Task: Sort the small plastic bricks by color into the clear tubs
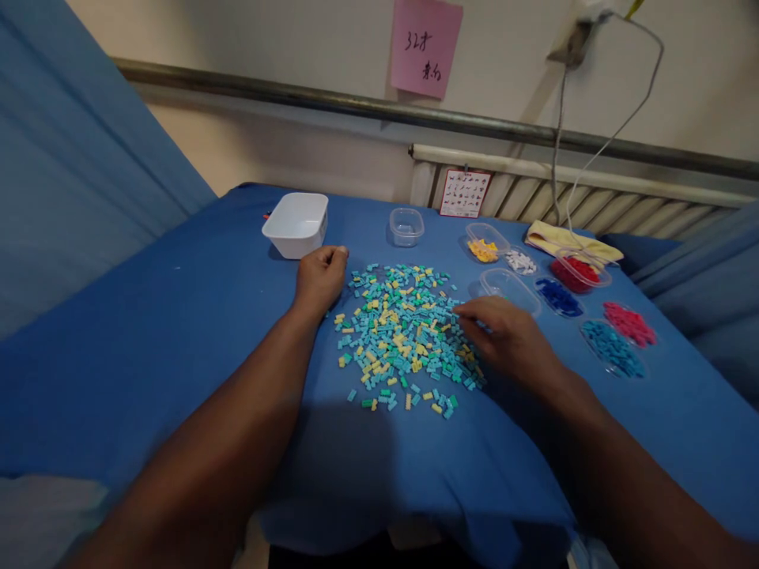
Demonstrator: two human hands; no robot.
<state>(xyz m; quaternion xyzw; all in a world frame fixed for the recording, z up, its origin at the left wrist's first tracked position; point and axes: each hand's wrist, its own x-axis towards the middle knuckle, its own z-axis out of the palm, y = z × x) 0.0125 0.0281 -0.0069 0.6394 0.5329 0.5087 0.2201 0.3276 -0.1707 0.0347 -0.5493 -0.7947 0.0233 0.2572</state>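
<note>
Your right hand (504,330) pinches, contents unclear; left hand (321,276) curled, same. Bricks (409,328) between: likely light, stiff; grip sides.

My blue-covered surface (190,308) holds loose bricks (400,324) mid, white tub (289,243) back left, clear containers (406,230) back-centre and right, yellow cloth (554,239).

Observed plain blue on the cloth (195,308). Recorded turquoise, green and pale yellow through the mixed bricks (403,341), white on the tub (289,246) near the cloth's far edge. Noted toward the right edge: red bricks (574,273), dark blue bricks (558,298), pink bricks (629,324).
</note>
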